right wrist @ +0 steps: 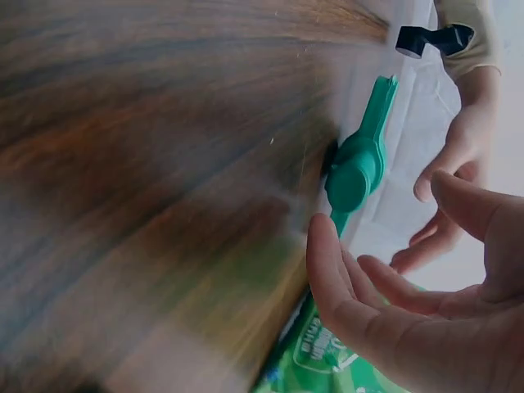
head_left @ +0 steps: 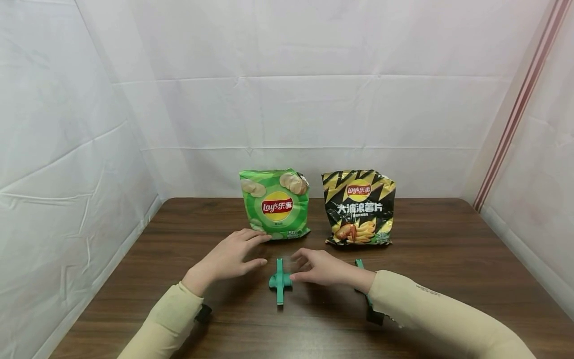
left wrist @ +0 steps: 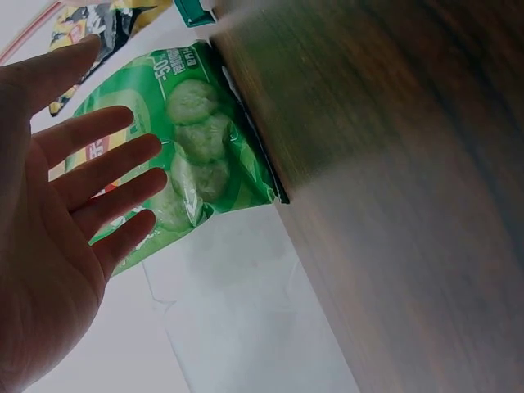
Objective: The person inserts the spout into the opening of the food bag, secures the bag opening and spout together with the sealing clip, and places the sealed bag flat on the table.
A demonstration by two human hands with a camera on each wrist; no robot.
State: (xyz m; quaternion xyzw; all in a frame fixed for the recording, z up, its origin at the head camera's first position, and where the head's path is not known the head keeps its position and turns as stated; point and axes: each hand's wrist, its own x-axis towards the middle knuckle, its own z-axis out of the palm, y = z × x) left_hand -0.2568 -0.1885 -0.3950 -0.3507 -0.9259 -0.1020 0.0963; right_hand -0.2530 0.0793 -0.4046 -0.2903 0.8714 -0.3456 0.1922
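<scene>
A green bag clip (head_left: 280,282) with a round spout cap lies on the table between the two hands. My right hand (head_left: 316,268) hovers just to its right, fingers loosely bent and holding nothing; the thumb tip is right at the cap in the head view. To the left, my left hand (head_left: 233,254) reaches forward with spread, straight fingers, the palm bare in the left wrist view. Its fingertips overlap the lower edge of a green Lay's chip bag (head_left: 275,207). A second green clip (head_left: 359,264) lies under my right forearm, partly hidden by it.
A black and yellow Lay's chip bag (head_left: 358,207) stands upright to the right of the green one, near the back of the brown wooden table (head_left: 439,249). White sheeting (head_left: 309,109) hangs behind and along both sides.
</scene>
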